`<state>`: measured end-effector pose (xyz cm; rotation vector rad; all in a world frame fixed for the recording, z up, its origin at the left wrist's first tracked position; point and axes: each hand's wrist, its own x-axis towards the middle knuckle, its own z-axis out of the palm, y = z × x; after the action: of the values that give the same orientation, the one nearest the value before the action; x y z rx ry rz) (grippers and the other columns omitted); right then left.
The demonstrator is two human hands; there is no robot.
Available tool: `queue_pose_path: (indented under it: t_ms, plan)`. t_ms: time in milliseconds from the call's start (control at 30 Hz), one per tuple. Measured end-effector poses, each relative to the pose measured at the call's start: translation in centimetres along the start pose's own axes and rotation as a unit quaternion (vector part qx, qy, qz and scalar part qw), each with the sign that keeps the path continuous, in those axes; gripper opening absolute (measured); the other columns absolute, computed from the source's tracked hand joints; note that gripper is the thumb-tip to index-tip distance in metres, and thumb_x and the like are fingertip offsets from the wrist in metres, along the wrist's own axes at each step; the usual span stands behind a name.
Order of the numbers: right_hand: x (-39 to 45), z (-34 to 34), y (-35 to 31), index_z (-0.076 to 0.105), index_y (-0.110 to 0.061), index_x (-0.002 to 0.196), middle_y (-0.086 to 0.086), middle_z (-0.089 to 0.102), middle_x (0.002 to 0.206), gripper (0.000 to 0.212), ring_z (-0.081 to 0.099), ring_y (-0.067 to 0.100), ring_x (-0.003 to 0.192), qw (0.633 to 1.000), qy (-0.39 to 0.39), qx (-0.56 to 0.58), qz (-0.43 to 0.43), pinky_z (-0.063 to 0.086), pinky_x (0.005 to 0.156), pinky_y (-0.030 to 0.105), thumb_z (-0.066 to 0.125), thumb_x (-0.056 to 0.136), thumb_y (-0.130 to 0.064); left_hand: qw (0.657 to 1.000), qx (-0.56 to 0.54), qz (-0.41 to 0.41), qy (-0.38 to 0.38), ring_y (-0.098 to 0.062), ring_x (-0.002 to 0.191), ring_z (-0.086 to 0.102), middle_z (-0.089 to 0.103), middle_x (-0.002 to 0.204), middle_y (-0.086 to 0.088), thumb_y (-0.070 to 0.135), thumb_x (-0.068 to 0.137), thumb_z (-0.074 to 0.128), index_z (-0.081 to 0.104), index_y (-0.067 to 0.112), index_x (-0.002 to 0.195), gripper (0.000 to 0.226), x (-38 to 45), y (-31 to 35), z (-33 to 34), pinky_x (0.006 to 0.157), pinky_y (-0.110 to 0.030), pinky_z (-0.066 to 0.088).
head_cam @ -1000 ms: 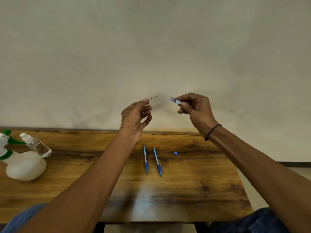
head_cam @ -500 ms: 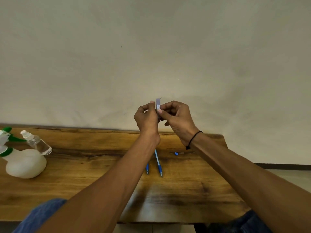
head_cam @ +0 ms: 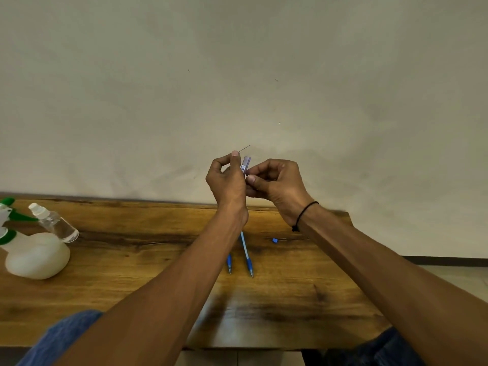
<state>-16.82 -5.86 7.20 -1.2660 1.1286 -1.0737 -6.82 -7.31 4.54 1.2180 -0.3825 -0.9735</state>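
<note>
Both hands are raised above the far edge of the wooden table (head_cam: pixel 132 273), close together. My left hand (head_cam: pixel 227 180) pinches a thin dark pencil lead (head_cam: pixel 245 148) between thumb and fingers; the lead sticks up and to the right. My right hand (head_cam: pixel 277 184) pinches a small clear lead case (head_cam: pixel 245 165), held upright right beside the left fingertips. Two blue mechanical pencils (head_cam: pixel 247 256) lie side by side on the table below the hands, the left one partly hidden by my left forearm. A tiny blue cap (head_cam: pixel 275 240) lies to their right.
A white spray bottle (head_cam: pixel 34 253) with green trigger stands at the table's left end, a small clear spray bottle (head_cam: pixel 54 223) lying against it. A plain wall rises behind the table. My knees in blue jeans show at the bottom corners.
One second ago the hands were apart, lead in the left, case in the right. They came together, and now the lead's tip stands just above the case's upper end.
</note>
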Motion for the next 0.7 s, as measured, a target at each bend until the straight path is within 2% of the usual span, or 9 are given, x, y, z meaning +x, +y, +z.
queue_pose_path:
  t_ms: [67,133,267,367,433,567,700]
  plan:
    - [0.4,-0.7,0.1,0.068,0.014,0.101,0.023,0.07,0.082,0.012,0.074,0.024,0.067,1.0,0.004,-0.019,0.004,0.064,0.069,0.035,0.068,0.089,0.014,1.0,0.0,0.005,-0.006,0.01,0.05,0.06,0.069,0.066,0.021,0.028,0.098,0.07,0.07,0.023,0.091,0.009,0.1,0.1,0.0,0.049,-0.015,0.048]
    - [0.9,-1.6,0.5,0.068,0.012,0.102,0.028,0.069,0.088,0.012,0.073,0.03,0.072,0.998,0.017,-0.059,0.007,0.065,0.07,0.038,0.069,0.09,0.012,1.0,0.005,0.011,-0.009,0.007,0.044,0.055,0.065,0.058,0.028,0.027,0.099,0.07,0.069,0.023,0.092,0.008,0.1,0.1,-0.1,0.045,-0.018,0.047]
    - [1.6,-3.0,2.4,0.071,0.001,0.099,0.018,0.071,0.086,0.011,0.073,0.028,0.076,0.978,0.011,-0.208,0.002,0.064,0.065,0.033,0.07,0.09,0.008,1.0,0.003,0.009,0.0,-0.001,0.048,0.058,0.066,0.06,0.021,0.026,0.097,0.072,0.07,0.026,0.088,0.009,0.1,0.2,-0.3,0.046,-0.021,0.048]
    - [2.1,-3.9,4.0,0.07,-0.006,0.096,0.01,0.07,0.086,0.011,0.071,0.023,0.073,0.937,-0.03,-0.347,-0.013,0.064,0.065,0.034,0.07,0.091,0.004,1.0,0.01,0.008,-0.008,-0.005,0.053,0.055,0.063,0.055,0.022,0.027,0.097,0.072,0.069,0.029,0.086,0.012,0.1,0.2,-0.5,0.049,-0.023,0.048]
    - [2.6,-4.4,5.3,0.07,-0.007,0.096,0.01,0.071,0.089,0.011,0.07,0.022,0.076,0.901,-0.071,-0.428,-0.01,0.064,0.07,0.038,0.071,0.09,0.002,1.0,0.017,0.008,-0.014,-0.006,0.054,0.053,0.062,0.055,0.017,0.026,0.097,0.072,0.069,0.029,0.085,0.013,0.1,0.0,-0.6,0.049,-0.023,0.046]
    - [3.2,-5.2,8.0,0.07,-0.011,0.095,0.011,0.07,0.101,0.014,0.067,0.024,0.088,0.844,-0.131,-0.519,0.027,0.06,0.083,0.043,0.077,0.086,-0.002,1.0,0.025,0.009,-0.014,-0.009,0.054,0.048,0.056,0.062,0.008,0.024,0.098,0.072,0.069,0.026,0.084,0.014,0.1,-0.4,-0.8,0.05,-0.025,0.043]
    - [3.5,-5.3,10.4,0.06,-0.023,0.087,0.006,0.067,0.102,0.026,0.066,0.027,0.091,0.793,-0.171,-0.58,0.072,0.059,0.079,0.043,0.082,0.08,-0.009,0.999,0.032,0.009,-0.016,-0.012,0.057,0.049,0.055,0.065,0.006,0.023,0.098,0.072,0.068,0.026,0.083,0.015,0.1,-0.6,-0.8,0.055,-0.028,0.044]
